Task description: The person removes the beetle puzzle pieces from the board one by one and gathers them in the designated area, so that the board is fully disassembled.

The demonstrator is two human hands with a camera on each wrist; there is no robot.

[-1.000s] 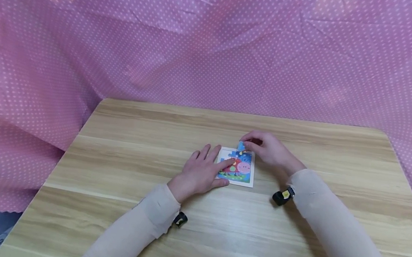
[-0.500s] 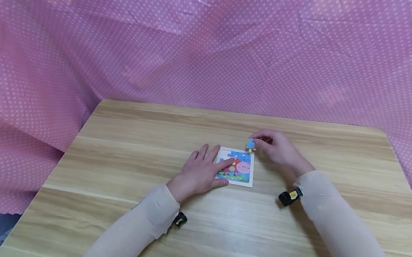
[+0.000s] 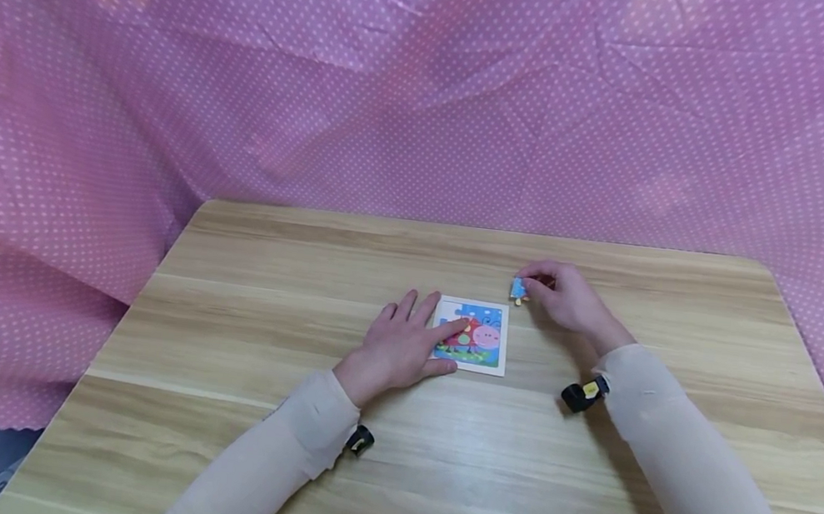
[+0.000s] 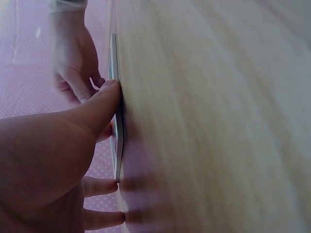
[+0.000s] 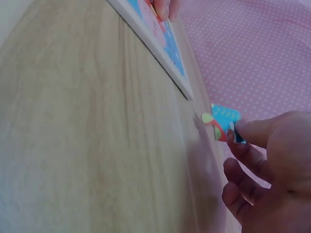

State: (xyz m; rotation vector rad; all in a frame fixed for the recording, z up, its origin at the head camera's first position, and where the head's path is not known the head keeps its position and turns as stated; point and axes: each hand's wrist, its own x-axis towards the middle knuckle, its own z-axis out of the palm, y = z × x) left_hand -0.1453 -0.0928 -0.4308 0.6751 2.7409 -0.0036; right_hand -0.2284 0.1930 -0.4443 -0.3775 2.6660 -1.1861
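Note:
A small jigsaw puzzle [image 3: 488,338] in a white frame lies on the table; its picture has a pink pig face, a red spotted body and a blue sky. Its upper left part shows a white gap. My left hand [image 3: 399,344] spreads over its left side, index finger on the picture and thumb at the near edge. Past the far right corner, my right hand [image 3: 566,298] pinches a blue puzzle piece [image 5: 225,118] with a yellow tab and some red and green between thumb and fingertips. In the right wrist view, a dark blue bit shows beside the thumb.
The wood-grain table [image 3: 263,308] extends around the puzzle, its far edge meeting a pink dotted cloth [image 3: 428,108]. Black straps [image 3: 580,396] with small devices hang at both wrists.
My right hand has lifted the puzzle piece from the puzzle's upper edge and carried it right, past the frame's corner. The left hand has stayed in place.

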